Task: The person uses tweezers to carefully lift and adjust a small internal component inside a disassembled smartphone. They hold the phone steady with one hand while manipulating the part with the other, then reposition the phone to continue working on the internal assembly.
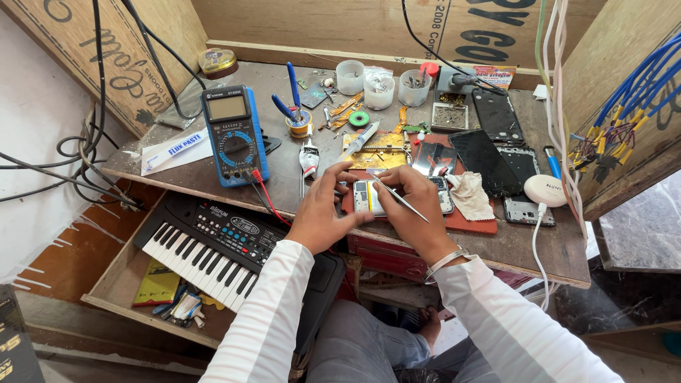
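An opened mobile phone (369, 197) with its back off lies on a red mat (474, 224) at the front edge of a wooden workbench (284, 170). My left hand (325, 210) grips the phone's left side, fingers curled over its top edge. My right hand (413, 207) rests on the phone's right side and pinches metal tweezers (397, 198), their tip pointing up-left over the phone's insides. Both arms wear white sleeves; a metal bangle sits on my right wrist.
A blue multimeter (235, 135) with red and black leads stands to the left. Phone screens and back covers (489, 159) lie right of the mat, beside a crumpled cloth (471, 194) and a white round charger (545, 190). Small parts cups (378, 89) line the back. A keyboard (213, 248) sits below.
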Action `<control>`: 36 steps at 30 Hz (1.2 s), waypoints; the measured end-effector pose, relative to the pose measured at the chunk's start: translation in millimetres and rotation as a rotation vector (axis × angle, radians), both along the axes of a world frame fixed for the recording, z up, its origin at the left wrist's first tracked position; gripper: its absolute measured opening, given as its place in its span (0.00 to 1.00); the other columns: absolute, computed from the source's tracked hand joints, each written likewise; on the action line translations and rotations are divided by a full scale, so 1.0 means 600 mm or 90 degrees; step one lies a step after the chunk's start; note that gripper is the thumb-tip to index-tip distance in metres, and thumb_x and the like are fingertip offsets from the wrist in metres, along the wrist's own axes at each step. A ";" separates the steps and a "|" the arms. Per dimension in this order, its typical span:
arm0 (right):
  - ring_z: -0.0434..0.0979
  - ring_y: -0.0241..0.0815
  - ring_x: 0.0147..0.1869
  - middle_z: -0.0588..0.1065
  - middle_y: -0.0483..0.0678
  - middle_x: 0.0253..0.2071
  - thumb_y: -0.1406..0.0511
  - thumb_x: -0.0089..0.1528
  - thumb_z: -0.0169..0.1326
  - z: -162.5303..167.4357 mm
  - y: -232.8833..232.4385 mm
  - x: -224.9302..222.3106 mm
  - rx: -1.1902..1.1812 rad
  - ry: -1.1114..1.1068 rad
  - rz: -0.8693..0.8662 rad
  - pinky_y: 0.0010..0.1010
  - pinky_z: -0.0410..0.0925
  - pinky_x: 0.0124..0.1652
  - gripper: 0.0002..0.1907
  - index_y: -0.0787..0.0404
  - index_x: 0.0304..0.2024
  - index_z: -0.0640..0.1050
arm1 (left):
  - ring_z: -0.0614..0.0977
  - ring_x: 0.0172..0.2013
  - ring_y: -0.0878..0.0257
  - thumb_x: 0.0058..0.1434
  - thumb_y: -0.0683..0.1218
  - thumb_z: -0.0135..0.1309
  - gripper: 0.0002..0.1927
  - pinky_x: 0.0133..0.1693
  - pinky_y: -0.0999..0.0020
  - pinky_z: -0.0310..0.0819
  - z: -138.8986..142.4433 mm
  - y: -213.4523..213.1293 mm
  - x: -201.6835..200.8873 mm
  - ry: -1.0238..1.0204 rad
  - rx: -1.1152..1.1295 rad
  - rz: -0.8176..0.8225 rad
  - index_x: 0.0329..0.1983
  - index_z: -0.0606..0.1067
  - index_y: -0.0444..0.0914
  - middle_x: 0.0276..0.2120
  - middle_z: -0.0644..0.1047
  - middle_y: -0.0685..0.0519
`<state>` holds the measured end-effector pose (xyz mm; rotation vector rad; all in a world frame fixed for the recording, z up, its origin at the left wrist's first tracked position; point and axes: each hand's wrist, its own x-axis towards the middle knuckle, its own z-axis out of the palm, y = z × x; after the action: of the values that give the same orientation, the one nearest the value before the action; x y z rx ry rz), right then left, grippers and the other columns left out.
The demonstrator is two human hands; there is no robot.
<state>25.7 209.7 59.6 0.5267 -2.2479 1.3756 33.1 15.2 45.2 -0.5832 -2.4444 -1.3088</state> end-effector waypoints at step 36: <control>0.83 0.37 0.37 0.81 0.51 0.36 0.68 0.60 0.62 0.009 0.019 0.008 -0.041 -0.021 -0.015 0.28 0.74 0.37 0.08 0.68 0.36 0.78 | 0.78 0.48 0.55 0.51 0.52 0.69 0.38 0.54 0.59 0.71 0.031 0.013 0.044 -0.022 -0.039 0.123 0.64 0.67 0.41 0.56 0.74 0.49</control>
<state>30.5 221.0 64.8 0.4581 -2.2212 1.4493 59.3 23.2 63.8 -0.3307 -2.5050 -1.1801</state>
